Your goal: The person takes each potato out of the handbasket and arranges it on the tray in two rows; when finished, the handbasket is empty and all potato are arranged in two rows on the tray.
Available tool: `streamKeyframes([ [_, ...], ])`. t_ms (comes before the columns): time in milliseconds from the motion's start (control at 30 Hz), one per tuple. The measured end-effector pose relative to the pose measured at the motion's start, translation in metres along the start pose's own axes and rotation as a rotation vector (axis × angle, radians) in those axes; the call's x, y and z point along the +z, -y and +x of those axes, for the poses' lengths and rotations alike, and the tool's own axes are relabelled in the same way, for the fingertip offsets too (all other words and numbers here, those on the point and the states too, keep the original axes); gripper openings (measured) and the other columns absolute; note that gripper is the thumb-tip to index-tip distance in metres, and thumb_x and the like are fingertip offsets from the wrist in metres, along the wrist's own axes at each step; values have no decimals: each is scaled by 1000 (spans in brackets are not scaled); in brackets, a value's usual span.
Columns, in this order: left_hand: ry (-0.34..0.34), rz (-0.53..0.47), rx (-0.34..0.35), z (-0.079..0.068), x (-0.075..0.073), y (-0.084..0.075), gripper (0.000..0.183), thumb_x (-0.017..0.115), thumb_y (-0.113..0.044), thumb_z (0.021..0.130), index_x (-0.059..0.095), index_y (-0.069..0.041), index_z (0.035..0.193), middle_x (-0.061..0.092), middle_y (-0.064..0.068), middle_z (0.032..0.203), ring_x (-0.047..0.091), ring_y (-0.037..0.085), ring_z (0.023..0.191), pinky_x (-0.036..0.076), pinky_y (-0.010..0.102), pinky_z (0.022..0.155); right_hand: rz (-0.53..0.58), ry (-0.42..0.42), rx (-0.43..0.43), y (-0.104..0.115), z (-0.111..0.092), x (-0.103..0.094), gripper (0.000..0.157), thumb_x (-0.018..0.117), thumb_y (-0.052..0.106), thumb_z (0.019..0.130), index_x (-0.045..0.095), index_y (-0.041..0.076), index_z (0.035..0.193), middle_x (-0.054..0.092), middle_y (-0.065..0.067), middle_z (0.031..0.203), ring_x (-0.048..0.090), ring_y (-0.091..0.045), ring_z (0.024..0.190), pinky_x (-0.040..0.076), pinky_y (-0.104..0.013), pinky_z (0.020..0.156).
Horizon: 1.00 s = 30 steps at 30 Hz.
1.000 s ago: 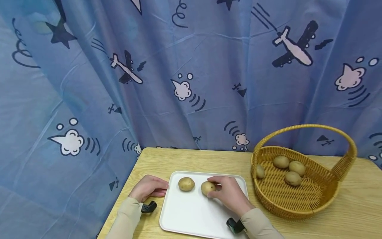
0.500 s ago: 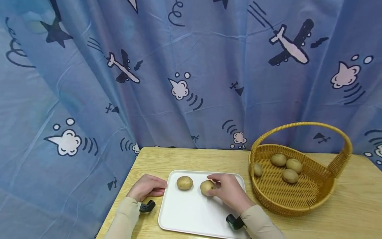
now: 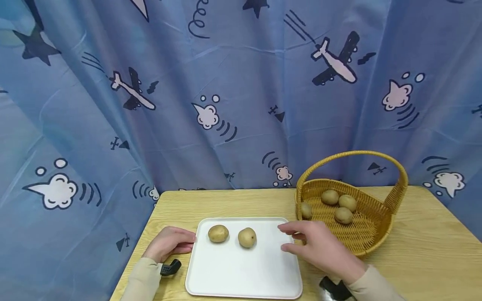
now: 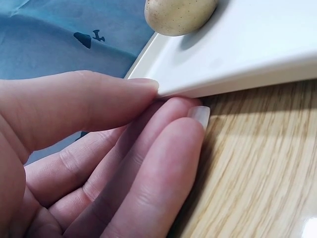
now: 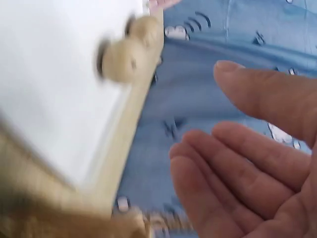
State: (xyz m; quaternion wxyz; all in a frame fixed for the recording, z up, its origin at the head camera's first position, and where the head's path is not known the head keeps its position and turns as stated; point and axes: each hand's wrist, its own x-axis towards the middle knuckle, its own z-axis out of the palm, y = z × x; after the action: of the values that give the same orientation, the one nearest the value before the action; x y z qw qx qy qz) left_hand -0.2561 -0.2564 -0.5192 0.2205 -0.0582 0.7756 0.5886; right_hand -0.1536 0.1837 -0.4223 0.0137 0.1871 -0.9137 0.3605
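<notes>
White tray (image 3: 244, 276) near the table's left edge; two potatoes on it, well apart from its near edge. The oval potato (image 3: 218, 233) sits by the tray's far left corner, the rounder potato (image 3: 247, 237) just to its right along the far edge, a small gap between them. Left hand (image 3: 171, 243) pinches the tray's left edge, thumb on the rim, fingers beneath. Right hand (image 3: 321, 246): thumb and fingers apart, nothing held, over the tray's right edge beside the wicker basket (image 3: 359, 236). Four basket potatoes (image 3: 343, 215) in there (one close against the left wall). The right wrist view is smeared, so clearance above the tray is hard to judge.

Step in hand, as I read it: laying out potatoes in a row. Best done with the left pinch steady, the right fingers kept wide and drawn well clear, since round potatoes could roll if brushed.
</notes>
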Motion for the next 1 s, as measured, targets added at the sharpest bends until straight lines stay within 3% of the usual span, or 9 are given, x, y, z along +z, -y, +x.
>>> streamKeyframes([
  [133,2,-5,-2,-2,-7,2,41,84,-16,94,75,9,126,83,11,101,82,14,85,71,30,80,-34,-28,31,-23,-1,-38,42,90,32,90,80,14,127,81,-4,122,79,-23,107,70,-35,90],
  [300,6,-7,-22,-5,-16,5,42,83,-16,94,75,9,127,83,10,100,81,13,84,71,29,81,21,-5,117,-67,24,-61,56,89,33,91,73,9,138,77,-11,132,76,-29,116,68,-40,96],
  [433,3,0,-24,-9,-21,7,43,83,-16,95,73,10,129,83,10,100,81,13,85,71,31,82,64,37,158,-95,47,-59,64,90,30,90,68,4,144,73,-17,139,73,-34,122,65,-49,102],
  [567,12,-4,-11,-10,-19,6,44,83,-16,95,73,11,129,83,10,102,81,13,86,71,31,82,90,72,167,-114,60,-53,62,90,22,90,67,0,143,72,-21,139,71,-38,124,63,-55,106],
  [733,21,0,12,-4,-10,4,41,84,-16,94,76,9,124,83,10,101,81,13,84,71,29,81,82,101,231,-128,62,-48,61,90,17,88,67,-1,142,73,-22,136,71,-40,124,63,-56,106],
  [1000,12,-12,29,1,-1,0,36,83,-15,94,77,9,120,83,10,100,81,13,83,71,29,81,78,120,215,-143,66,-45,64,92,18,85,68,-7,139,76,-22,128,73,-38,119,65,-50,100],
])
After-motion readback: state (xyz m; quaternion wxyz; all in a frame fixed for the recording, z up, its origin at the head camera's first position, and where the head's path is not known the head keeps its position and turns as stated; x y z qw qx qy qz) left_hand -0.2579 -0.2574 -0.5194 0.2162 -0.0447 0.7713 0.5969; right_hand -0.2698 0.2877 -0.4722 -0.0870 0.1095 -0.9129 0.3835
